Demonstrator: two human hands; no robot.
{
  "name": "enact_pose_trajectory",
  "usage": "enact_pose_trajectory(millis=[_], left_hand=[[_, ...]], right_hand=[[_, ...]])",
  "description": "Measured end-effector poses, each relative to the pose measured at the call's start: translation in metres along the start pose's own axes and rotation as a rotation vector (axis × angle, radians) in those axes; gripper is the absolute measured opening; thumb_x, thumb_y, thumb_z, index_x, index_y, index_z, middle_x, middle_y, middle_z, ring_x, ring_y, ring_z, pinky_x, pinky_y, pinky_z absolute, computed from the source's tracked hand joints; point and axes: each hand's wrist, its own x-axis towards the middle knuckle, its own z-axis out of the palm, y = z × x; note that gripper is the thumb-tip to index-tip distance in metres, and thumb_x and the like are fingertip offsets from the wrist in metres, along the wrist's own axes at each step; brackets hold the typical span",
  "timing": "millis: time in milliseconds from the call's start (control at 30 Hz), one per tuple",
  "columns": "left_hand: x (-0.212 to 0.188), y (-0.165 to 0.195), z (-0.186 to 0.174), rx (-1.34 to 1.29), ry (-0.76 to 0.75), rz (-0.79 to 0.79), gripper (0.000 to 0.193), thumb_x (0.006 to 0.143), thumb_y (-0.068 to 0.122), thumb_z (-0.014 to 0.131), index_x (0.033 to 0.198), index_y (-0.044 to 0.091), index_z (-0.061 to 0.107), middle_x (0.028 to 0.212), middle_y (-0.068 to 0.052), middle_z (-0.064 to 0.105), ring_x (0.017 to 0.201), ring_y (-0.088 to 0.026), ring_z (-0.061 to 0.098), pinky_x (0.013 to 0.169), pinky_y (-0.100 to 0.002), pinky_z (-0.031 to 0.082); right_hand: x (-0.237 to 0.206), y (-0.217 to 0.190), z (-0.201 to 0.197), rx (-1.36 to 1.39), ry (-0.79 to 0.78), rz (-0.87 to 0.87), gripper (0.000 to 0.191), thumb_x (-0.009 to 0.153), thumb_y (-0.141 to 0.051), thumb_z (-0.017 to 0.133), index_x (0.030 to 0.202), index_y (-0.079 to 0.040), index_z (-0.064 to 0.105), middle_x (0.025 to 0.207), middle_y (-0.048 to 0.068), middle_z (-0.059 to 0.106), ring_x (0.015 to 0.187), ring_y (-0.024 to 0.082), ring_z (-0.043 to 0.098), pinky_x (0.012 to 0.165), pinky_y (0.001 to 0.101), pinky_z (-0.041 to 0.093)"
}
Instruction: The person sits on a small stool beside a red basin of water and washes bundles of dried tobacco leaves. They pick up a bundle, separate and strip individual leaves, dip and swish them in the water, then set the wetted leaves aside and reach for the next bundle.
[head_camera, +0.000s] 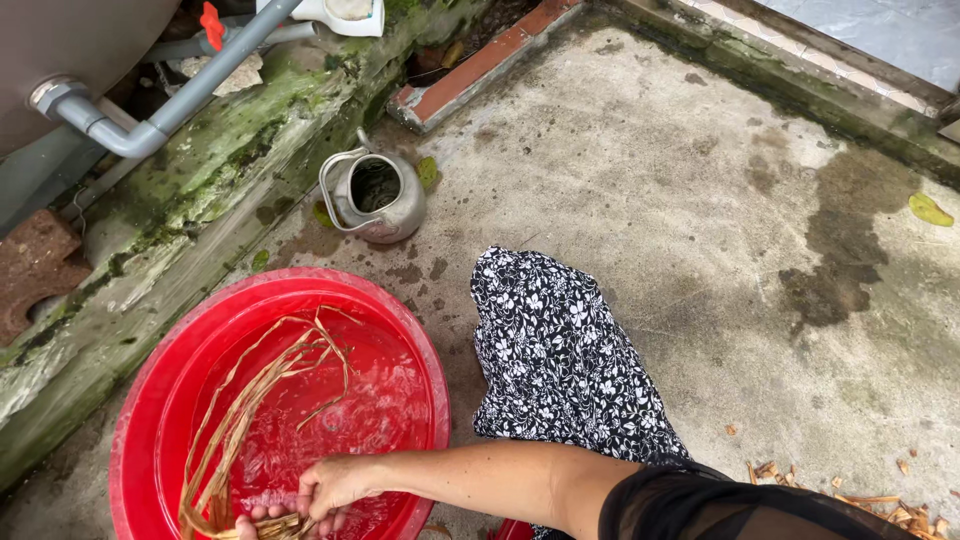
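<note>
A red plastic basin (150, 400) holds water and a bundle of long tan straw strips (245, 400) that curve up out of it. My right hand (335, 485) reaches in from the right, its fingers closed on the lower end of the bundle at the water's surface. Only the fingertips of my left hand (258, 519) show at the bottom edge, curled under the same end of the strips. My knee in black-and-white floral cloth (560, 350) sits just right of the basin.
A dented metal kettle (375, 195) stands on the wet concrete floor (700, 200) behind the basin. A mossy ledge (200, 180) with grey pipes (150, 125) runs along the left. Dry husk scraps (880, 505) lie at the lower right.
</note>
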Motion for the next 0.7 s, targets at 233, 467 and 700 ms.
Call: enact_pose_trajectory(millis=[233, 467, 700], left_hand=[[-0.02, -0.001, 0.008, -0.154, -0.032, 0.139, 0.026, 0.124, 0.041, 0.038, 0.121, 0.017, 0.049, 0.112, 0.001, 0.058, 0.105, -0.016, 0.06, 0.099, -0.045, 0.056], [-0.042, 0.001, 0.056, -0.199, 0.133, -0.004, 0.029, 0.108, 0.032, 0.053, 0.135, 0.02, 0.058, 0.111, 0.0, 0.067, 0.101, -0.019, 0.065, 0.084, -0.05, 0.057], [-0.053, 0.017, 0.086, -0.401, 0.051, 0.206, 0.04, 0.102, 0.01, 0.063, 0.139, 0.004, 0.05, 0.116, -0.013, 0.069, 0.107, -0.027, 0.068, 0.093, -0.041, 0.058]], right_hand=[[-0.004, -0.005, -0.003, -0.001, -0.051, 0.04, 0.022, 0.094, -0.003, 0.071, 0.111, 0.008, 0.061, 0.093, 0.02, 0.075, 0.074, 0.021, 0.074, 0.062, 0.0326, 0.063], [0.005, 0.006, -0.013, -0.01, -0.05, -0.083, 0.019, 0.1, -0.01, 0.064, 0.112, 0.004, 0.06, 0.09, 0.019, 0.074, 0.072, 0.021, 0.074, 0.061, 0.034, 0.062], [0.02, -0.009, -0.039, -0.478, 0.052, -0.174, 0.02, 0.093, -0.017, 0.071, 0.11, -0.007, 0.075, 0.106, 0.009, 0.078, 0.098, 0.017, 0.073, 0.087, 0.0327, 0.059]])
